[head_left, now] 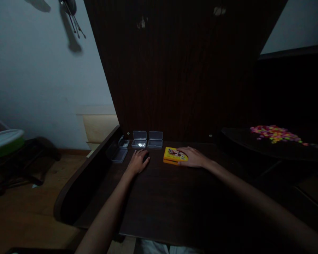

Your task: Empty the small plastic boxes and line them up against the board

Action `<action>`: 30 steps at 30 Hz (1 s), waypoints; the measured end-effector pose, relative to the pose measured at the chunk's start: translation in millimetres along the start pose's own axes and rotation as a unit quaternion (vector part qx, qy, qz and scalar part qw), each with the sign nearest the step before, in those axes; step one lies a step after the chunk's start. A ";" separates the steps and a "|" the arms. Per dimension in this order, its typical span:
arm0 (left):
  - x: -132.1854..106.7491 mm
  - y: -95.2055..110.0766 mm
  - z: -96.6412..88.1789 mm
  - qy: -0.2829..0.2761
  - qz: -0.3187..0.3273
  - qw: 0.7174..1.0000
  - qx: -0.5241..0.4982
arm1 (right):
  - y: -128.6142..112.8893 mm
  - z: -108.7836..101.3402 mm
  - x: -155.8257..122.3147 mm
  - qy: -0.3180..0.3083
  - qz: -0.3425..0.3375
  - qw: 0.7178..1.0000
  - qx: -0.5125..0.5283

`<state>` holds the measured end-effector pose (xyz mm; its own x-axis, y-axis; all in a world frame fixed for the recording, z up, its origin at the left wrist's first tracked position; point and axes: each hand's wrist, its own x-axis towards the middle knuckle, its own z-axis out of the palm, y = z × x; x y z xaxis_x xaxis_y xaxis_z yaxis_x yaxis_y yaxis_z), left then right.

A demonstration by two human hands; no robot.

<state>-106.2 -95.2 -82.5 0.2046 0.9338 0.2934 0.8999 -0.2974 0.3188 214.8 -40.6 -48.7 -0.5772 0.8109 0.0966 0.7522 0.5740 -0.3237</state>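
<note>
My left hand [138, 161] rests on the dark wooden desk [175, 197], fingers curled over a small dark thing [146, 156] I cannot make out. Just beyond it stand small clear plastic boxes with raised lids [139, 139], [155, 139], and a flat clear box [119, 154] to the left. My right hand [192, 156] lies on the right part of a flat yellow box [172, 155] with a printed top, fingers bent over its edge.
A pile of small colourful beads [275, 133] lies on a dark raised surface at the right. A tall dark wooden panel [180, 70] backs the desk. At the left are a wooden floor [29, 208], a dark stool and a green-rimmed basin [5, 141].
</note>
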 end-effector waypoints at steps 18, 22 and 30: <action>2.9 -12.5 2.3 0.143 0.006 0.982 -0.122 | -7.1 26.1 -9.7 0.137 0.261 0.909 0.295; -2.9 -23.7 -8.6 0.267 -0.053 0.945 -0.179 | -16.3 27.5 -9.0 0.133 0.293 0.883 0.343; -18.9 12.6 -9.7 0.251 0.001 0.962 -0.104 | -41.3 26.8 -21.2 0.107 0.329 0.808 0.476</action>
<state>-102.4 -118.5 -75.3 -0.0523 0.7347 0.6764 0.7918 -0.3822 0.4763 187.5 -84.5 -62.6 -0.0064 0.9644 -0.2643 0.2299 -0.2558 -0.9390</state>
